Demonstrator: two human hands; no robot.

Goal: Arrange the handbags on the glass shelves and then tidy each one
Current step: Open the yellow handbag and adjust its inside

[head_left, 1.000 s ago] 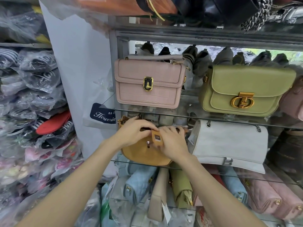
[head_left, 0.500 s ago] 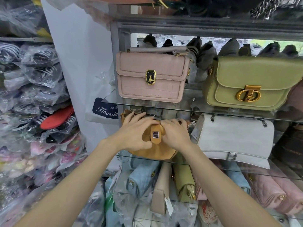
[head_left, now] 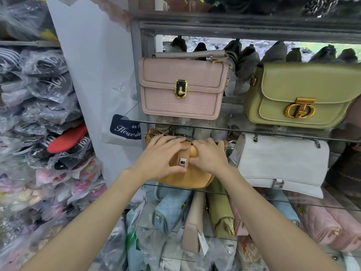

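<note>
The glass shelves [head_left: 273, 132] fill the frame from the centre out to 3 o'clock, stacked in tiers. At 9 o'clock, piles of plastic-wrapped goods [head_left: 39, 133] crowd a separate rack. On the upper tier, toward 2 o'clock, sits an olive-green handbag [head_left: 298, 89] with a gold clasp; a pink handbag [head_left: 181, 87] stands upright at 12 o'clock, well apart from it. Below, at 3 o'clock, a white handbag [head_left: 281, 165] with a chain leans on the middle shelf. Just beside it, at the centre, the tan handbag [head_left: 187, 178] rests on that same middle glass shelf. The left hand [head_left: 162, 159] lies over its top and front, fingers curled across the flap, thumb pressing beside the strap clasp [head_left: 183, 161]. The right hand [head_left: 210, 155] grips the bag's top from its 3 o'clock side, fingers curled over the edge.
</note>
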